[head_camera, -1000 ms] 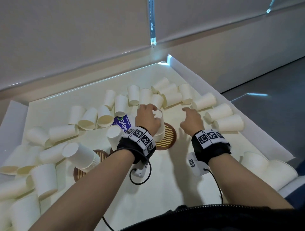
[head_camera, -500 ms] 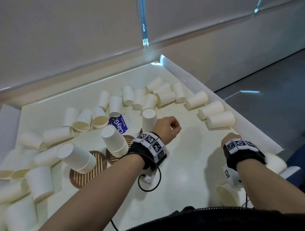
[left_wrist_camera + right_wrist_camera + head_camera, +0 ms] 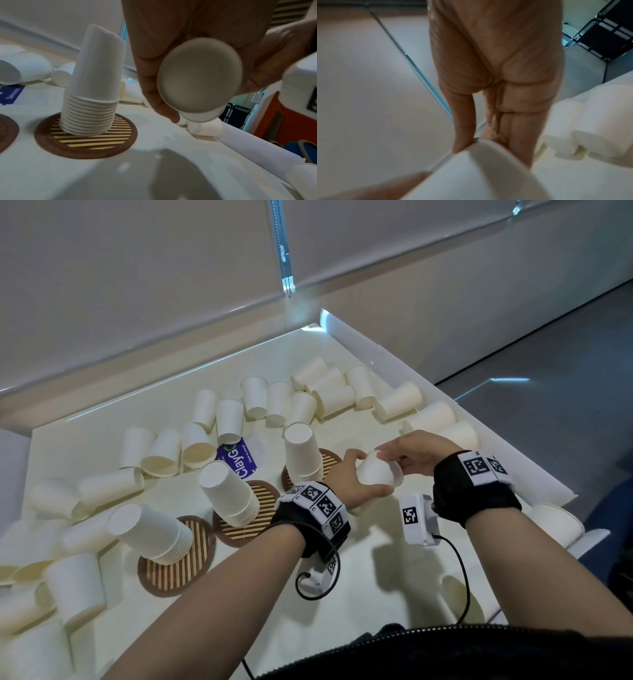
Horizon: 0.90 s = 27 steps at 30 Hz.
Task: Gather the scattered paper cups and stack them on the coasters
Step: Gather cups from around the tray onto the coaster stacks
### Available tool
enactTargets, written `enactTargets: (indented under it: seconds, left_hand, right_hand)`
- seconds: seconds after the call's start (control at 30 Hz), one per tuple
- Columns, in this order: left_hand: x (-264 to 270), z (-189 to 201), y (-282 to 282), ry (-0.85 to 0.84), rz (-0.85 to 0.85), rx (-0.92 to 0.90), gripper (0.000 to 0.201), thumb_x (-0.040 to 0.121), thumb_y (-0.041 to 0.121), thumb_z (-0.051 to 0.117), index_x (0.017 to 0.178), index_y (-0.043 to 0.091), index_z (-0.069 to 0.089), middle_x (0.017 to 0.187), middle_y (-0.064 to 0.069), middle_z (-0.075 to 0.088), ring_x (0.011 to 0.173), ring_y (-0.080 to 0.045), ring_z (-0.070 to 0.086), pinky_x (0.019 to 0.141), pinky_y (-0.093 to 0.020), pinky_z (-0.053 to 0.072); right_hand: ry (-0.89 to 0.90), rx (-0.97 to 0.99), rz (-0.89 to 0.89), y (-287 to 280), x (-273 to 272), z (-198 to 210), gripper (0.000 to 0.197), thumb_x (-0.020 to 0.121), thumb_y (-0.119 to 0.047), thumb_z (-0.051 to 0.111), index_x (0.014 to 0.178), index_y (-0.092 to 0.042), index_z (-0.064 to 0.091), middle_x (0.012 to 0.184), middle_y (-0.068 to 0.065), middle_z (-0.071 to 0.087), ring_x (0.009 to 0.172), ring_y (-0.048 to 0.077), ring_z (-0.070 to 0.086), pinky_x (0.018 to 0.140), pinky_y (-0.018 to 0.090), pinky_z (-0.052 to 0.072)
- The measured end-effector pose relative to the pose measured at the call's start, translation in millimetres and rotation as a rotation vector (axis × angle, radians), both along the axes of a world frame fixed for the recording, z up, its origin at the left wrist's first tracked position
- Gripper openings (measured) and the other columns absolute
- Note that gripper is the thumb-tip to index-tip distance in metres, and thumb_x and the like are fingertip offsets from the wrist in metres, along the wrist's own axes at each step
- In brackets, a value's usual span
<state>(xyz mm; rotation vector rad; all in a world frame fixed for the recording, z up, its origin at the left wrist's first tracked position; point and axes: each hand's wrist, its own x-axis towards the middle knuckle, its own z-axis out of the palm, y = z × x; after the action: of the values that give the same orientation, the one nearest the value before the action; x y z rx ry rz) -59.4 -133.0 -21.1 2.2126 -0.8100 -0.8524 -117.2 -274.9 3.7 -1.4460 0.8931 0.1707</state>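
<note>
One white paper cup [image 3: 376, 471] hangs in the air between both hands, to the right of the coasters. My left hand [image 3: 356, 474] grips its closed base [image 3: 200, 81], fingers curled round it. My right hand [image 3: 409, 453] pinches the open rim [image 3: 479, 167] between thumb and fingers [image 3: 464, 135]. Three brown striped coasters each carry a stack of upside-down cups: the left stack [image 3: 150, 529], the middle stack [image 3: 229, 491] and the right stack [image 3: 303, 453], which stands on the coaster [image 3: 85, 136] nearest my left hand.
Several loose cups lie on their sides along the back [image 3: 329, 398], the left side [image 3: 61, 498] and the right edge [image 3: 431, 416]. More cups [image 3: 555, 525] lie beyond the raised paper border [image 3: 513, 470] at the right. A purple card [image 3: 239, 460] lies behind the middle stack.
My right hand went down to the right edge, came back up holding a cup, and now meets my left hand. My left hand left the right stack and moved right onto the cup.
</note>
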Motion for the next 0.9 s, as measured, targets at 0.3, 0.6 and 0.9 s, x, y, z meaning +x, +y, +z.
enactTargets:
  seconds: [0.3,0.6,0.9]
  left_hand:
    - [6,-6,2,0.007,0.105,-0.102,0.076,0.074,0.037,0.076,0.137,0.034,0.033,0.102,-0.004,0.049,0.105,-0.028,0.054,0.086,-0.034,0.050]
    - [2,-4,4,0.065,0.152,-0.141,0.067,0.074,0.035,0.076,0.130,0.028,0.041,0.089,0.006,0.045,0.092,-0.022,0.052,0.057,-0.034,0.057]
    - [9,-8,4,0.175,0.267,-0.200,0.054,0.067,0.028,0.082,0.114,0.028,0.055,0.100,0.004,0.054,0.096,-0.019,0.055,0.056,-0.025,0.049]
  right_hand:
    - [0.838,-0.972,0.098,-40,-69,-38,0.046,0.093,-0.011,0.038,0.136,0.004,0.032,0.143,0.034,0.027,0.134,0.048,0.024,0.105,0.067,0.026]
    - [0.808,-0.857,0.031,-92,-121,-96,0.029,0.084,-0.005,0.046,0.109,0.007,0.054,0.131,0.027,0.048,0.120,0.041,0.050,0.078,0.046,0.050]
    - [0.627,-0.925,0.191,-11,-79,-29,0.027,0.087,-0.002,0.045,0.111,-0.003,0.059,0.115,0.015,0.059,0.102,0.030,0.061,0.081,0.035,0.052]
